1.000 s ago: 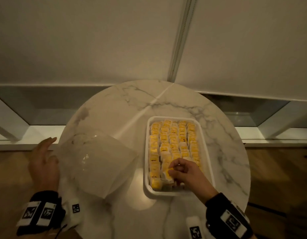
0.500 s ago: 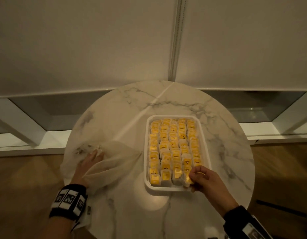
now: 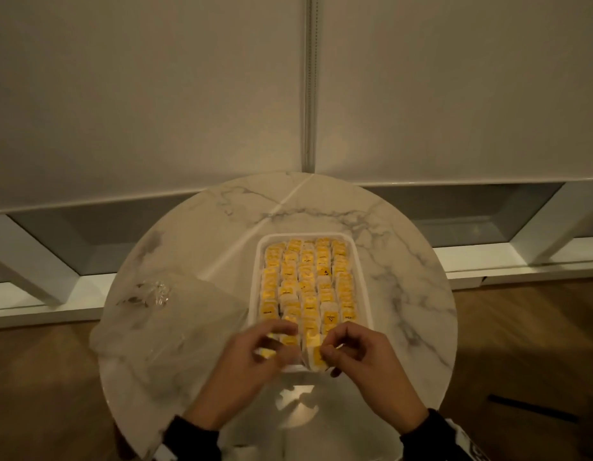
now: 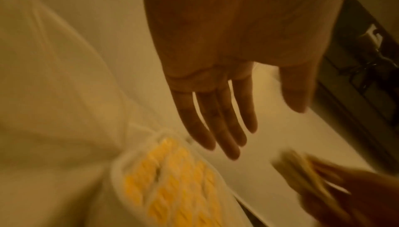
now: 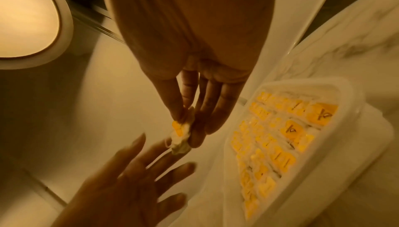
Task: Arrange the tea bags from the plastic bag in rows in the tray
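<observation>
Round marble table (image 3: 405, 267), white with grey veins, standing on a wooden floor (image 3: 528, 344) before a pale wall. Directly on the top: a white rectangular tray (image 3: 255, 294), right of centre, packed with rows of yellow-labelled tea bags (image 3: 321, 264); just left of the tray, touching its edge, a crumpled clear plastic bag (image 3: 175, 327) lying flat. Bright glare on the near part of the top.

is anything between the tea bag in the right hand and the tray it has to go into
Partly. The right hand pinches a tea bag near the tray's near edge. The open left hand reaches in close beside that bag. The tray looks packed with tea bags; no free slot is clearly visible.
</observation>
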`<act>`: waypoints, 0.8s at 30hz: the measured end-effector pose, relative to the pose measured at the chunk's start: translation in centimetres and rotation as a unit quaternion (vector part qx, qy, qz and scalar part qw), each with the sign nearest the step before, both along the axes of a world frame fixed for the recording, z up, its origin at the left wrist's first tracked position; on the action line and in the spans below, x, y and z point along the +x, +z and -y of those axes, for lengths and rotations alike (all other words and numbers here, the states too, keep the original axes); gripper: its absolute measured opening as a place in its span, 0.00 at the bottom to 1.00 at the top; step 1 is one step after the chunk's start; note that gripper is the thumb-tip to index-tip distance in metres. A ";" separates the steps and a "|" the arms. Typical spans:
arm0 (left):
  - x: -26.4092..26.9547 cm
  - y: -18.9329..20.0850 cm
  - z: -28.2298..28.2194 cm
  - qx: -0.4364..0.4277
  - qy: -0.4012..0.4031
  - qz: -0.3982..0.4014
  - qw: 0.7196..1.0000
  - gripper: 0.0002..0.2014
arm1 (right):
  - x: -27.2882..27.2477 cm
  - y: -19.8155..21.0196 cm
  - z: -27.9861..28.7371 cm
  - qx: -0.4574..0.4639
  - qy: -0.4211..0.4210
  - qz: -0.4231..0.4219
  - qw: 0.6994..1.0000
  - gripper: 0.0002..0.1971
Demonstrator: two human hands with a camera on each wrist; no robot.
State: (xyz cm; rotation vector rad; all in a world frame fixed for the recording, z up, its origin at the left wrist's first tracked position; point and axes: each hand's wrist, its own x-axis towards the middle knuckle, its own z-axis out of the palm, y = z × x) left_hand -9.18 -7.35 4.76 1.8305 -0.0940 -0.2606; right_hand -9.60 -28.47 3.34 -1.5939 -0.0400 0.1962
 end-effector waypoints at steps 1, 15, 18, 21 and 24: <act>-0.5 -0.6 1.5 -0.011 -0.034 -0.018 0.999 0.20 | -0.3 0.1 -0.1 0.011 -0.004 0.001 1.000 0.04; -2.7 -3.1 5.5 -0.048 -0.028 -0.106 0.993 0.17 | -1.6 -1.7 1.8 0.060 -0.095 0.007 0.994 0.04; -2.7 -3.6 5.9 -0.046 0.017 -0.047 0.998 0.07 | -1.4 -1.4 1.9 0.054 -0.097 0.020 0.994 0.04; -2.6 -3.6 6.3 -0.064 0.005 -0.023 0.998 0.02 | -1.1 -0.8 2.2 0.040 -0.098 0.040 0.994 0.04; -2.5 -3.7 6.6 -0.076 0.006 -0.036 0.996 0.04 | -0.6 -0.3 2.8 0.037 -0.113 0.058 0.991 0.04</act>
